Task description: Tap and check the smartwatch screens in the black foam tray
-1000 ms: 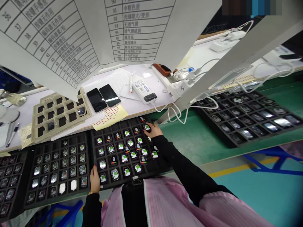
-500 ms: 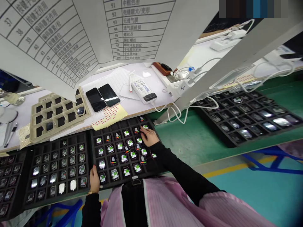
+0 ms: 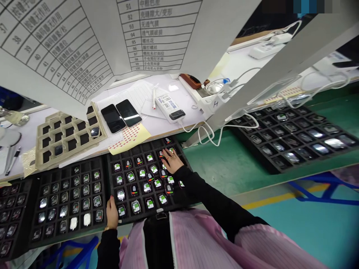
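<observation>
Green work surface (image 3: 218, 160) along a white bench (image 3: 157, 129), with printed sheets (image 3: 159, 41) above and, past the near edge, a blue floor (image 3: 275, 226) with a yellow stripe (image 3: 275, 201). Reaches with the right hand (image 3: 171, 161) across the far right part of a black compartment tray (image 3: 182, 198), with fingers outspread above watches (image 3: 150, 203) with lit screens; visibly grips none, but cannot tell whether touching one. Rests the left hand (image 3: 112, 215) against the tray's left edge, by the near left corner, with some fingers hidden; cannot tell whether clasping or merely touching. Judged from the pose, at the step of handling watches within the tray, some set straight in rows, others askew. Calls, for any lift, for fingertips narrowed around a single case, clear of its neighbours. Just beyond the left edge, a second tray (image 3: 89, 164) of mostly dim watches; well apart to the right, another loaded tray (image 3: 256, 157). On the bench, two phones (image 3: 113, 118) beside a beige moulded tray (image 3: 80, 148), a red-dotted yellow sheet (image 3: 140, 134) over the front edge, and a white box (image 3: 169, 107) with a cable.
</observation>
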### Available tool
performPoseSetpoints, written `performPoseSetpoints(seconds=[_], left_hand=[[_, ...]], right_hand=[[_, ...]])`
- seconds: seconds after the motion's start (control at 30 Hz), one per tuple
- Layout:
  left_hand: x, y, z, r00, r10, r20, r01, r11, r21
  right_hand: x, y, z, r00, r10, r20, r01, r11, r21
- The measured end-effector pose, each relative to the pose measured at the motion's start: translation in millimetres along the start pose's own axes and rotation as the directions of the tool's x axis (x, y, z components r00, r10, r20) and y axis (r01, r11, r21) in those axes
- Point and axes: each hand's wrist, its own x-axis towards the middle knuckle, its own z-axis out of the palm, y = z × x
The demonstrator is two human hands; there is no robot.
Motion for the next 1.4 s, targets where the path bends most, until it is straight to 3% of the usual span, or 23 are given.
performPoseSetpoints(seconds=[0.33,0.6,1.0,1.4], left_hand=[[0.4,-0.9,-0.6,1.0,0.003,-0.004,-0.003,1.0,-0.002],[-0.8,0.7,-0.5,1.0,0.011,0.003,-0.011,1.0,0.01],[-0.1,-0.1,-0.8,1.0,0.005,0.005,-0.005,1.0,0.015],[0.6,-3.4,-0.3,1.0,-0.001,0.007,0.001,1.0,-0.014]], right_hand=[[-11.0,5.1,-12.9,0.999,-0.011,-0.047,0.012,1.0,0.009],[-7.3,5.1,-4.8,0.998,0.01,-0.058,-0.008,1.0,0.024],[-3.4,0.5,7.3,0.999,0.023,0.032,-0.022,1.0,-0.021],[0.4,9.7,6.3,0.999,0.05,-0.009,-0.051,0.999,-0.005]])
